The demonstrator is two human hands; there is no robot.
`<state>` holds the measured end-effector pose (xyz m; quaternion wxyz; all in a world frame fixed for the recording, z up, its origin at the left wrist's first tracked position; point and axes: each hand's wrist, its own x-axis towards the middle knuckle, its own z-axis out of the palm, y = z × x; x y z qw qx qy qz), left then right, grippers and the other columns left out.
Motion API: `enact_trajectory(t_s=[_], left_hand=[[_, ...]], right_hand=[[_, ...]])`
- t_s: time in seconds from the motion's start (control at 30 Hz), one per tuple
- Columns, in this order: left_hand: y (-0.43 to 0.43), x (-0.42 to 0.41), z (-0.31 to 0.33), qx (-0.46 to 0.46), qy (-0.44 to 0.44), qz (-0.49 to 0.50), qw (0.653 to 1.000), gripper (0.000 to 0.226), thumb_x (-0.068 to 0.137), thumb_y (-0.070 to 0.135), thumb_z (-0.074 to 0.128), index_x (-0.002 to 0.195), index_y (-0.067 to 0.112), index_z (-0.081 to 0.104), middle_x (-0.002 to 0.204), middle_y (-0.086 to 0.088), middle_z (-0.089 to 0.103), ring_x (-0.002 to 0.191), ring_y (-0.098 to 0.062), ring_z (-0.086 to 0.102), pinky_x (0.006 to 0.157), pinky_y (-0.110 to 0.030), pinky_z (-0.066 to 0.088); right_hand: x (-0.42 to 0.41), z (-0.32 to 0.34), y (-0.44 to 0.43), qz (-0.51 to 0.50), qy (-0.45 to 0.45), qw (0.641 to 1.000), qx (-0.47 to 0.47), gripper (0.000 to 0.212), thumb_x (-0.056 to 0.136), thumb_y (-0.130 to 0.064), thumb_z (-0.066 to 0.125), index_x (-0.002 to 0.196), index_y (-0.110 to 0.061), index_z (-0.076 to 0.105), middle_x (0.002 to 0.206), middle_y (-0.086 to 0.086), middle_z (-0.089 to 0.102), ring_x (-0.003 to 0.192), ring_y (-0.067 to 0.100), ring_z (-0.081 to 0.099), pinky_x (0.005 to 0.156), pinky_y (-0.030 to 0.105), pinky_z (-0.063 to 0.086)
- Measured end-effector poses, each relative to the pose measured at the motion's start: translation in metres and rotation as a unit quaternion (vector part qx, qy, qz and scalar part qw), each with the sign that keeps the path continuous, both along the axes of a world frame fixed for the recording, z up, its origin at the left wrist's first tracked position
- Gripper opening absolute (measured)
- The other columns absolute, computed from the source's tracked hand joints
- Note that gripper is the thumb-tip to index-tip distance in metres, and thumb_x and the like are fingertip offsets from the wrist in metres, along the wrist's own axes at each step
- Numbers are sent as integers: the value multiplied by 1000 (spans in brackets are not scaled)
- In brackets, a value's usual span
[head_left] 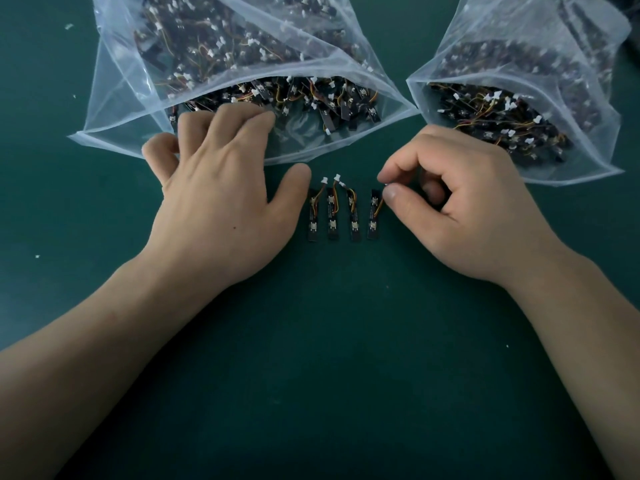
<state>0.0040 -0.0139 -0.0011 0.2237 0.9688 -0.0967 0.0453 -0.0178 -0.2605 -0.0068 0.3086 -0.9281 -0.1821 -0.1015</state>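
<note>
My right hand [460, 206] pinches the fourth board's [373, 216] wire [380, 206]; my left hand [221, 188] lies slack on one bag [301, 147]. A second bag [588, 168] crowds the right; open mat [346, 341] lies toward me

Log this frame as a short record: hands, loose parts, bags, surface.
left hand: spread, fingertips resting on left bag mouth
right hand: pinches the wire end of the rightmost strip
strips: four in a row between the hands
right bag: clear, open, holds similar strips, as does left bag
surface: green mat
</note>
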Motion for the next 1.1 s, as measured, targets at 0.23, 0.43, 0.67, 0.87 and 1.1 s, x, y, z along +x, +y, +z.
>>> enact_trajectory(t_s=[0.23,0.43,0.67,0.87,1.1], left_hand=[[0,-1,2,-88,-64,-10,994,41,99,40,56,136,23,64,136,16,59,128,-15,49,101,-27,19],[2,2,1,-214,-90,-44,972,29,100,26,65,128,23,71,113,26,64,99,3,61,90,-10,42],[1,4,1,-390,-90,-46,915,16,94,17,78,98,32,74,95,14,79,85,-18,74,80,-30,60],[2,5,1,-248,-98,-84,960,15,94,13,72,97,27,73,96,22,70,85,-7,64,75,-19,49],[-2,0,-3,-46,-42,-160,985,39,101,33,55,138,35,66,141,17,60,129,-19,46,98,-33,22]], right_hand=[[0,2,1,-1,1,1000,-5,7,96,-26,67,101,-23,71,83,-27,49,70,16,53,65,39,48],[0,0,1,-3,-9,1000,-5,7,96,-24,68,102,-23,71,84,-27,51,69,15,54,66,36,48],[2,0,5,-79,-73,992,72,6,98,-14,67,99,-10,71,84,-22,60,66,16,56,61,25,45],[0,-2,11,-62,-63,993,72,6,98,-13,68,97,-9,72,85,-9,65,72,11,59,64,27,46],[1,-2,10,-59,-52,994,78,6,98,-12,68,96,-10,72,85,-11,64,73,9,59,65,24,45]])
